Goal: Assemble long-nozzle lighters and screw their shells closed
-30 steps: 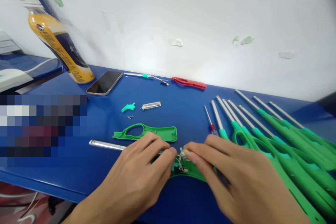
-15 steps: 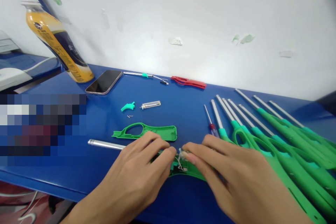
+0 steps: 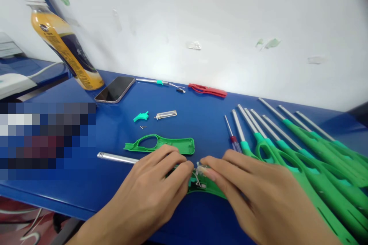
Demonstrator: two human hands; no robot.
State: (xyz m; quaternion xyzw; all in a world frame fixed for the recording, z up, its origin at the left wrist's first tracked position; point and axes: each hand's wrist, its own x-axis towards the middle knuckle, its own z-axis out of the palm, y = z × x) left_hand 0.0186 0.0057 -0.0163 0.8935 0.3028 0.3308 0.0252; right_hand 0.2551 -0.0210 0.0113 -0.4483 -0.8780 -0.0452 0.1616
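My left hand [image 3: 156, 189] is closed over the neck of an opened long-nosed lighter. Its metal tube [image 3: 117, 157] sticks out to the left, and its green half shell [image 3: 211, 187] shows between my hands. Thin white wires and a small dark part lie in the shell. My right hand [image 3: 248, 189] pinches a clear plastic piece, apparently a fuel tank [image 3: 202, 169], at the shell's upper edge; most of it is hidden by the fingers. Behind my left hand lies the other green half shell [image 3: 178, 145], its inside facing up.
Assembled green lighters [image 3: 304, 160] lie at the right beside a screwdriver [image 3: 233, 139]. Farther back are a teal trigger [image 3: 141, 116], small screws [image 3: 143, 127], a clear tank [image 3: 166, 115], a wired metal tube [image 3: 152, 81], a red shell [image 3: 207, 90], a phone [image 3: 115, 89] and a bottle [image 3: 64, 44].
The view has shifted very slightly. Both hands keep the same grip, and the clear piece stays at the shell's upper edge.
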